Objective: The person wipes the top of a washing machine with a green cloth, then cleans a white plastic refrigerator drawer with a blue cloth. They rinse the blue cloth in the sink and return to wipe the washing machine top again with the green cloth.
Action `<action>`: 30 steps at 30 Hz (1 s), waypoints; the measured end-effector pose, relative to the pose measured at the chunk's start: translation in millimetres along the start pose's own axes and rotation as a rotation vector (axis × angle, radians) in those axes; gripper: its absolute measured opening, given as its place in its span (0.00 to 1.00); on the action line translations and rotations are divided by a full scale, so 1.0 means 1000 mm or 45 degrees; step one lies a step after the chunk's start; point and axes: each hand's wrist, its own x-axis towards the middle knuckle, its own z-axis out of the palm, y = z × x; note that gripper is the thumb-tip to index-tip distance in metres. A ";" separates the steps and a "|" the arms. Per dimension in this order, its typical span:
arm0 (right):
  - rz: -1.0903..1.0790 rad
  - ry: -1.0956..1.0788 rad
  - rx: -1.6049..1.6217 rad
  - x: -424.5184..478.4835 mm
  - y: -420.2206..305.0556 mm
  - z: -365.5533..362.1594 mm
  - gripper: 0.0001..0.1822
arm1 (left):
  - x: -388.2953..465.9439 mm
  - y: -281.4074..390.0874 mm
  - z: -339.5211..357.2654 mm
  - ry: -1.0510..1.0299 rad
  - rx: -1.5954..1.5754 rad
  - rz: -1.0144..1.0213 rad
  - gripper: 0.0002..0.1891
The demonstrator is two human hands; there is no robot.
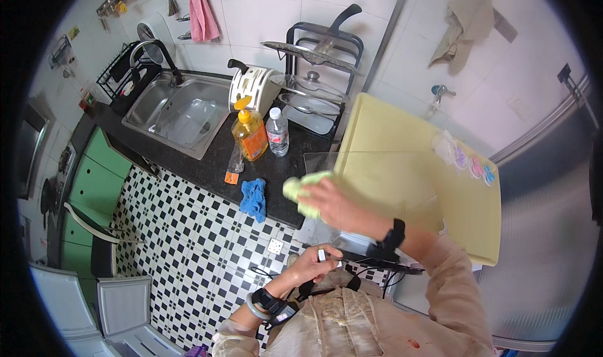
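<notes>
My right hand (337, 206) presses a light green cloth (311, 192), partly blurred, over the left part of a clear flat panel (377, 178). My left hand (312, 265) grips the panel's near edge at a small white piece (322, 255); a dark strip (386, 262) runs along that edge. A crumpled blue cloth (253, 199) lies on the black countertop, left of the panel. Behind it stand a yellow pump bottle of liquid soap (249, 135) and a clear plastic bottle with a white cap (277, 133).
Behind the countertop (188, 163) are a steel sink (181, 107) holding a clear plastic container (193, 119), a white knife block (252, 88) and a black rack with lids (311, 90). Right of me is a yellow tray-like surface (471, 206) with small colored items (476, 167).
</notes>
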 end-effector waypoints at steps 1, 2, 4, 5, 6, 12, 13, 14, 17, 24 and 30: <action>-0.099 -0.060 0.079 -0.005 -0.010 -0.003 0.28 | 0.000 0.000 0.000 -0.014 0.017 0.002 0.11; -0.079 -0.027 0.071 -0.004 -0.005 -0.005 0.28 | 0.000 0.000 0.000 0.010 -0.010 0.008 0.10; -0.017 0.055 0.043 -0.003 0.021 -0.013 0.27 | 0.001 0.001 0.004 0.036 -0.046 0.012 0.10; 0.134 0.131 -0.074 -0.002 0.052 -0.009 0.27 | 0.001 0.001 0.006 0.025 -0.042 0.011 0.10; 0.301 0.198 -0.080 0.003 0.077 -0.010 0.27 | 0.002 0.000 0.006 0.025 -0.043 0.017 0.10; 0.134 0.041 -0.015 -0.007 0.021 0.004 0.28 | 0.002 0.002 0.001 0.016 -0.027 0.012 0.10; -0.035 -0.022 -0.059 -0.022 0.002 0.007 0.29 | 0.003 0.003 0.001 0.004 -0.002 -0.001 0.10; -0.052 -0.036 0.072 -0.034 -0.020 -0.002 0.25 | 0.001 0.005 0.002 0.010 0.012 0.015 0.10; -0.151 -0.036 0.100 -0.057 -0.004 -0.030 0.21 | 0.000 0.003 0.007 0.092 -0.017 -0.019 0.11; 0.715 0.299 -0.155 -0.074 0.088 -0.010 0.23 | 0.004 0.019 0.014 0.077 -0.041 -0.044 0.11; 0.030 0.172 0.158 -0.081 -0.025 -0.015 0.20 | 0.001 0.010 0.010 0.127 -0.007 -0.115 0.16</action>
